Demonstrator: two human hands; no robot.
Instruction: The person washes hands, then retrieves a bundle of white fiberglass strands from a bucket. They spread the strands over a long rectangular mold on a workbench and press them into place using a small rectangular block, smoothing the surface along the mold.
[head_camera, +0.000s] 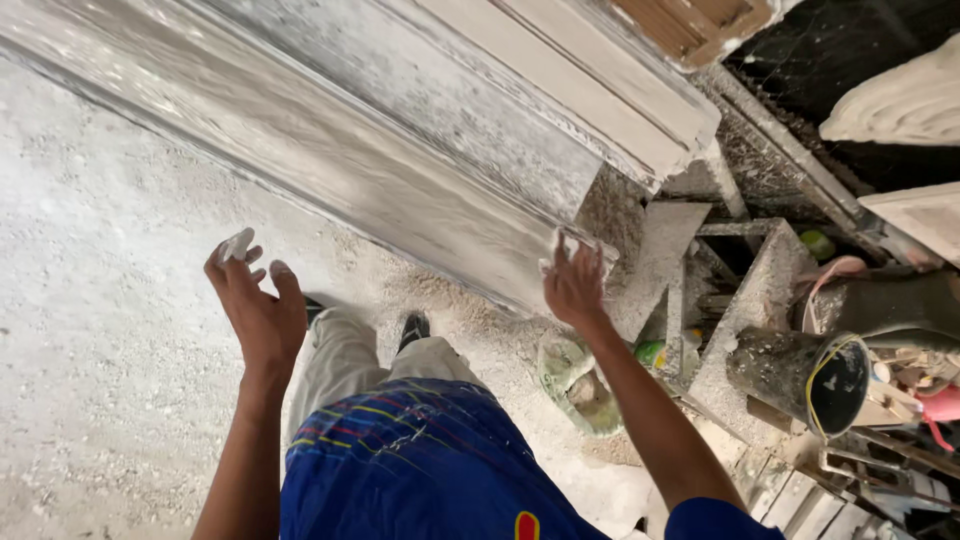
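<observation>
The long plaster-coated moulding (400, 170) is laid flat on a dusty bench and runs diagonally from the upper left of the view to its near end at centre right, where it rests beside a rough stepped support (745, 300). The right hand (575, 285) is placed at that near end, with whitened fingertips (557, 245) spread over the corner edge; the fingers are open and pressed against the surface, not closed around anything. The left hand (255, 300) is raised above the gritty floor (90, 330), well apart from the moulding, with fingers loosely spread and nothing grasped; white plaster is seen on its fingertips (237, 245).

For the end to be handled well, the contact at the corner is judged best kept broad and flat, since a thin plaster edge is likely to chip under a point load. The free hand is best brought to the long lower edge so that the load is shared along the length. Footing should be watched: a plaster-smeared bowl (575, 380) lies just beside the right leg, and a dark bucket (810, 375) lies on its side near the support. Loose rubble underfoot could cause slipping.
</observation>
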